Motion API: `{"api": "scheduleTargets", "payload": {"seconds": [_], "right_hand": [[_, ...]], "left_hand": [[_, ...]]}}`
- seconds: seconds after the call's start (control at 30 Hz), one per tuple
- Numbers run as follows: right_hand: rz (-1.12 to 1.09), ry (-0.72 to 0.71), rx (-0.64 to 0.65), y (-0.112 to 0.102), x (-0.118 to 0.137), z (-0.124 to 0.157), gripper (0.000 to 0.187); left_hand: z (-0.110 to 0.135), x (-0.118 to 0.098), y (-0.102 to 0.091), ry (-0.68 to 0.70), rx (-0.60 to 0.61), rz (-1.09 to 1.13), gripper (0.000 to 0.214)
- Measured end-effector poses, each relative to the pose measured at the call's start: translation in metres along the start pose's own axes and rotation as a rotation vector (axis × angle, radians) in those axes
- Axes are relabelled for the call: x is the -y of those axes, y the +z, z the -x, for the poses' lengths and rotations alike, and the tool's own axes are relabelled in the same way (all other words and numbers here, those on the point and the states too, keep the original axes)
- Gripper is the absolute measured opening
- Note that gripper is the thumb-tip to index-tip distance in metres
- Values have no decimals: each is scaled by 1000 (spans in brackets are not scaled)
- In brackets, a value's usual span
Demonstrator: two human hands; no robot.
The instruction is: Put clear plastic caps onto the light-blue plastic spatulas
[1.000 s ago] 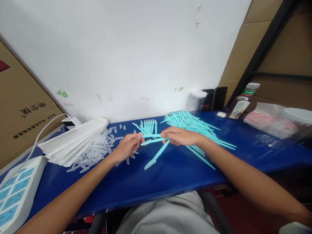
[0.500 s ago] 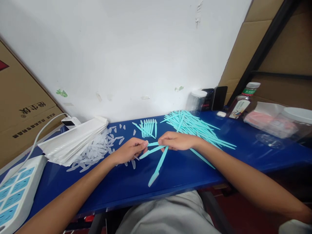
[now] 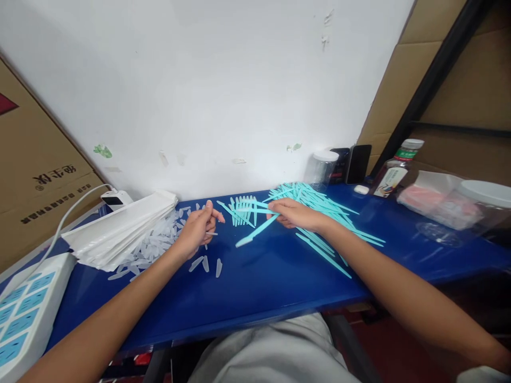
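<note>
Pinched in my right hand [image 3: 293, 214] are several teal eyebrow razors [image 3: 255, 232], fanned out to the left over the table. My left hand [image 3: 197, 229] is half curled with the thumb raised, and a translucent blade cap [image 3: 213, 233] sticks out from its lower fingers. Beyond both hands lies a row of capped razors [image 3: 242, 219], partly hidden by the held ones. Behind my right hand spreads a big heap of teal razors [image 3: 319, 205]. A pile of loose translucent caps [image 3: 154, 247] lies left of my left hand, with a few single caps [image 3: 219, 268] nearer me.
White plastic sleeves [image 3: 123, 229] lie on the blue table [image 3: 255, 287] at left, near a power strip [image 3: 35, 314] and a small white device [image 3: 115, 199]. At right stand a clear jar [image 3: 321, 167], phones [image 3: 359, 164], a bottle [image 3: 395, 170] and a lidded tub [image 3: 485, 205].
My hands have moved apart: the left went up and left, off the razor it was touching. My right hand rose slightly, carrying the razors toward the back row.
</note>
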State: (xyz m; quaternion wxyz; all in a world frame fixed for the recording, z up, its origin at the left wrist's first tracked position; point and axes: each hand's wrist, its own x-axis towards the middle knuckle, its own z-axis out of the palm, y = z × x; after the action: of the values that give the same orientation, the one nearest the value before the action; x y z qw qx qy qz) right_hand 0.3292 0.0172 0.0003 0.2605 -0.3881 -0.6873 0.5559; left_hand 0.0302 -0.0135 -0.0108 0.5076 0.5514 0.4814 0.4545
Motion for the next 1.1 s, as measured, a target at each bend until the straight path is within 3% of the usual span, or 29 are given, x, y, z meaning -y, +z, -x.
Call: {"api": "scheduleTargets", "payload": {"seconds": [0.17, 0.43, 0.7, 0.9, 1.1], "right_hand": [[-51, -29, -284, 12, -21, -33, 33], [13, -111, -449, 16, -30, -50, 34], [354, -119, -349, 27, -28, -41, 16], [645, -173, -327, 30, -19, -31, 23], [755, -139, -289, 35, -19, -27, 29]], "left_hand": [[-1, 1, 0, 1, -57, 109, 56], [1, 0, 3, 6, -42, 116, 54], [-4, 3, -5, -13, -113, 99, 43], [-5, 3, -4, -13, -143, 72, 36], [-16, 11, -12, -102, -208, -195, 27]]}}
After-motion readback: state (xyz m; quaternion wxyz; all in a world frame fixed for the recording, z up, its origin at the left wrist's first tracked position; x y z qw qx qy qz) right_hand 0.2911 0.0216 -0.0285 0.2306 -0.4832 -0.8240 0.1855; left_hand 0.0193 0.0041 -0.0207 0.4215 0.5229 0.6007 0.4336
